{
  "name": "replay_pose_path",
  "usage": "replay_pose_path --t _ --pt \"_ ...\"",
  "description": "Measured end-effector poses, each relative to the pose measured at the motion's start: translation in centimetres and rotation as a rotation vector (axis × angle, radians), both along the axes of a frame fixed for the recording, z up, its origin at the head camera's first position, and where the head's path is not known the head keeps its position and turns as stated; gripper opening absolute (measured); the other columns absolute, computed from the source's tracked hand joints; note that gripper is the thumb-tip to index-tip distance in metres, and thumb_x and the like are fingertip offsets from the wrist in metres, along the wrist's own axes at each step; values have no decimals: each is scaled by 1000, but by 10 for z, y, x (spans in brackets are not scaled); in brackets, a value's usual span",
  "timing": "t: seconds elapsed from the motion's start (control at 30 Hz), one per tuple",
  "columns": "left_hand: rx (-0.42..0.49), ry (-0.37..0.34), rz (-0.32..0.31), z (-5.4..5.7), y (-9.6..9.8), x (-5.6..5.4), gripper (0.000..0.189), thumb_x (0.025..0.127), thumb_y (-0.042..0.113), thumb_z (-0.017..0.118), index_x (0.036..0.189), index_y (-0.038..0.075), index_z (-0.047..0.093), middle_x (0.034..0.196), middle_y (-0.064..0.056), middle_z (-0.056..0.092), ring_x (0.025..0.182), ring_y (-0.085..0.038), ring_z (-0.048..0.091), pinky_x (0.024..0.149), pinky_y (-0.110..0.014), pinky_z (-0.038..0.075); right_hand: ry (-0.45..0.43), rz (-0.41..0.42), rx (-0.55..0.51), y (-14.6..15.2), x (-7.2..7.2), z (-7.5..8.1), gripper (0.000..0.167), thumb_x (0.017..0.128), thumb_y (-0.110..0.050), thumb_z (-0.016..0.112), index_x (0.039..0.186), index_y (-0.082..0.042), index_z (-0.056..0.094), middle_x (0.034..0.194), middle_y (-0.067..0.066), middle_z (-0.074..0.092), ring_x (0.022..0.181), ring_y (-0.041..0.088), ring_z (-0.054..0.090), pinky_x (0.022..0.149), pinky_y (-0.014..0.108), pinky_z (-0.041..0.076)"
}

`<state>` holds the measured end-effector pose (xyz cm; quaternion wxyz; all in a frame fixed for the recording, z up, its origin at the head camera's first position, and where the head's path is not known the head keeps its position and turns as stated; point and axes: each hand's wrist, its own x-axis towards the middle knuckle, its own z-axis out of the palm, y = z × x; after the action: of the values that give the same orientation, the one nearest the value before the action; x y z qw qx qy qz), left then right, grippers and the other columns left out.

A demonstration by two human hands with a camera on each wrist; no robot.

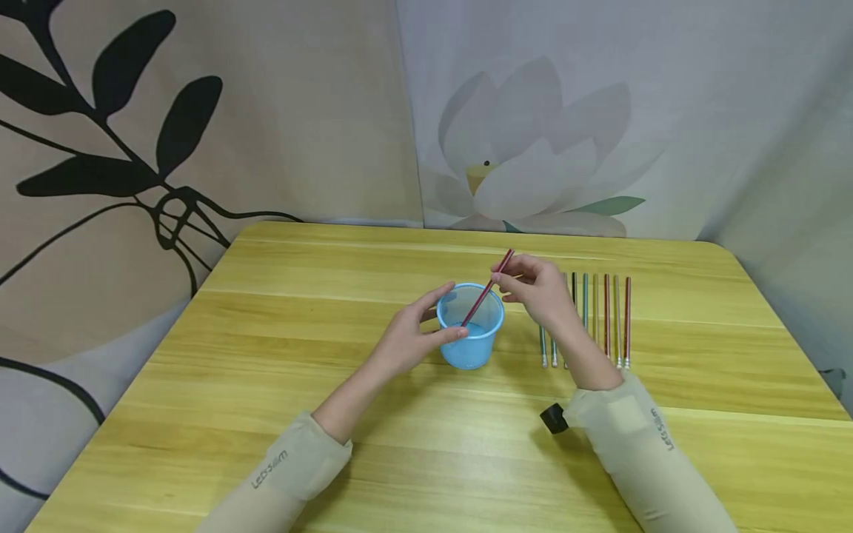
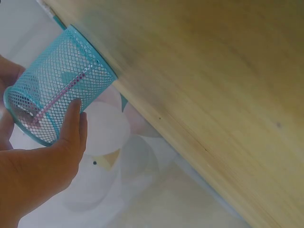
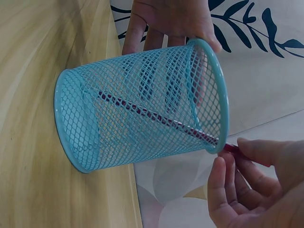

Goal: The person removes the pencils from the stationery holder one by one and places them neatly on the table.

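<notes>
A light blue mesh pencil cup [image 1: 469, 354] stands upright on the wooden table. My left hand [image 1: 405, 340] holds it from the left, thumb at the near side of the rim and fingers round the far side. With thumb and fingertips, my right hand [image 1: 541, 292] pinches a dark red pencil [image 1: 477, 304] near its upper end. The pencil leans inside the cup, its lower end near the bottom. Through the mesh in the right wrist view, the slanted pencil [image 3: 151, 115] shows. Both hands also frame the cup [image 2: 61, 76] in the left wrist view.
To the right lies a row of several pencils [image 1: 607, 318] in red, teal, black and pale colours, partly hidden by my right forearm. A small black block [image 1: 554, 419] sits at the right sleeve cuff. Patterned cloth [image 1: 320, 111] hangs behind the table [image 1: 266, 355].
</notes>
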<state>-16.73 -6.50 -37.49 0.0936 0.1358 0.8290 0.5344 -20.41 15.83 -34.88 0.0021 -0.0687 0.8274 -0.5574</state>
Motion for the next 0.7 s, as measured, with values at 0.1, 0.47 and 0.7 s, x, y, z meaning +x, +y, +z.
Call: replay_pose_path --t 0.1,0.47,0.7 --pt "0 -3 3 1 1 1 73 89 27 76 153 20 40 154 -8 46 139 -34 49 106 -54 50 -6 -2 -1 0 1 1 27 98 -19 64 114 3 66 114 22 68 93 23 67 76 24 62" --pt "15 2 -6 1 1 1 74 90 25 75 154 17 40 154 -8 46 138 -34 50 105 -53 51 1 -53 -63 7 3 15 27 97 -21 66 112 2 65 97 0 69 79 4 65 78 26 63" --pt "15 0 -4 2 1 2 73 90 26 76 153 18 40 155 -8 45 139 -34 49 105 -53 51 53 -67 -124 14 3 27 26 96 -19 67 108 4 64 85 -13 67 76 4 65 73 19 61"
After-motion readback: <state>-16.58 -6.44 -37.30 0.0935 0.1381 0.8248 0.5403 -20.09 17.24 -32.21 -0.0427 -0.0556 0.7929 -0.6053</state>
